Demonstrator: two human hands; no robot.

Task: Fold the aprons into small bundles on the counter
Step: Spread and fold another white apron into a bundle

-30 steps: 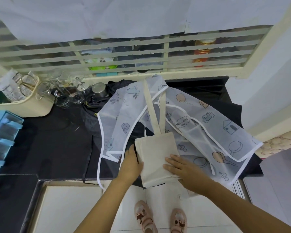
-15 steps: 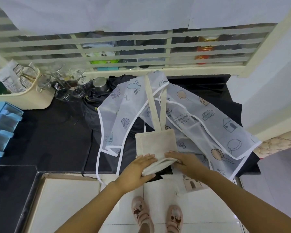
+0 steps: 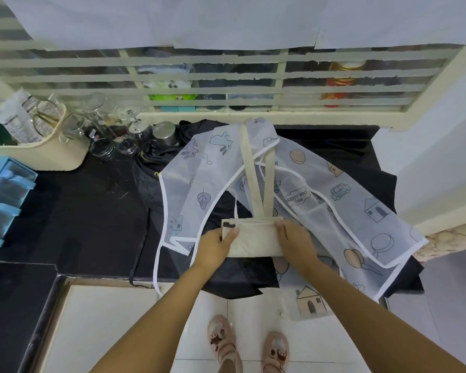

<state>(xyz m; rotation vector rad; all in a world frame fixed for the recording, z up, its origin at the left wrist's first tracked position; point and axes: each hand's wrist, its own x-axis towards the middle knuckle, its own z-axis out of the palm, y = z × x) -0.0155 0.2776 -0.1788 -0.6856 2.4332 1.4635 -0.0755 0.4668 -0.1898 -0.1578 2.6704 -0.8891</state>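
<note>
The cream apron (image 3: 253, 239) is down to a small flat rectangle near the front edge of the black bench (image 3: 92, 211). It lies on top of translucent printed aprons (image 3: 347, 211) and a black apron (image 3: 242, 278), which are spread open beneath it. The left grip (image 3: 215, 246) clamps the bundle's left end, thumb (image 3: 233, 232) on top and the fingers hidden at the edge. The right grip (image 3: 296, 243) is closed over the right end, fingers bent onto the cloth, thumb out of sight. Two long cream straps (image 3: 250, 179) run from the bundle's far edge toward the window, loose and unfolded. By my reading the body folds on this apron are about finished, and the step in hand is squaring and flattening the packet. The next move likely calls for dealing with those straps: one grip pins the packet so it does not spring open while the other gathers them and wraps or tucks them in. The spread aprons underneath are not yet folded.
</note>
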